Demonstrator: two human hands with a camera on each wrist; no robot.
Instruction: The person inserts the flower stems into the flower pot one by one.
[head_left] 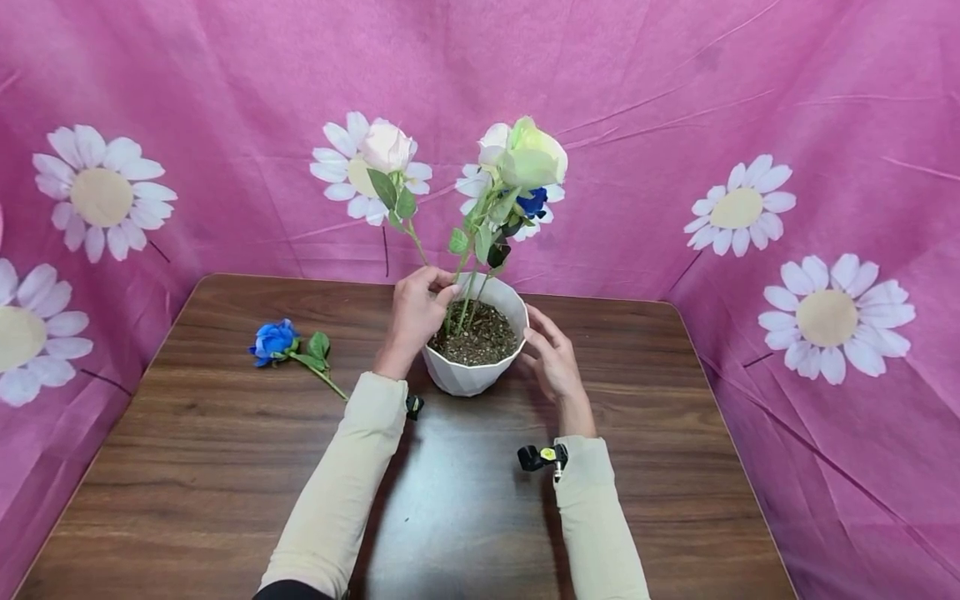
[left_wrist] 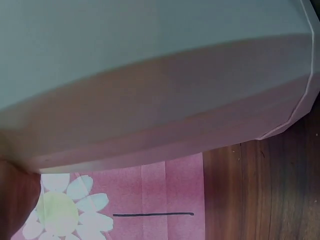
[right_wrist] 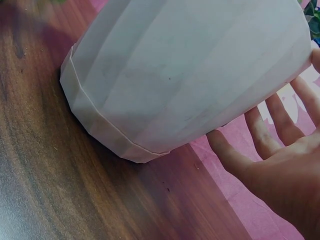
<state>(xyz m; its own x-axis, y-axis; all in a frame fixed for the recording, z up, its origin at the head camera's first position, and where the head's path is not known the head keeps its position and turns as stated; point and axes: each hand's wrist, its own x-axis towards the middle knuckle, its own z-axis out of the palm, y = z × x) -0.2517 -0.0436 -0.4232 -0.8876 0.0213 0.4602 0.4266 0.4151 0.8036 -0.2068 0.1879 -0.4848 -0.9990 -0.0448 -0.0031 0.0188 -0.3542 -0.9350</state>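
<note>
In the head view a white faceted pot (head_left: 468, 379) holds dark soil (head_left: 480, 333) and several upright artificial roses. My left hand (head_left: 420, 315) is over the pot's left rim, thumb and fingertips pinching the stem of a pale pink rose (head_left: 387, 147); the stem's lower end is hidden by the hand. Against the pot's right side, my right hand (head_left: 553, 354) rests with fairly straight, spread fingers, also seen in the right wrist view touching the pot wall (right_wrist: 180, 75). A pale green rose (head_left: 532, 154) and a dark blue rose (head_left: 533, 202) stand in the soil.
A blue rose (head_left: 273, 342) lies on the wooden table (head_left: 202, 467) left of the pot, its stem end hidden near the left sleeve. Behind and beside the table hangs a pink cloth (head_left: 622, 75) printed with white daisies.
</note>
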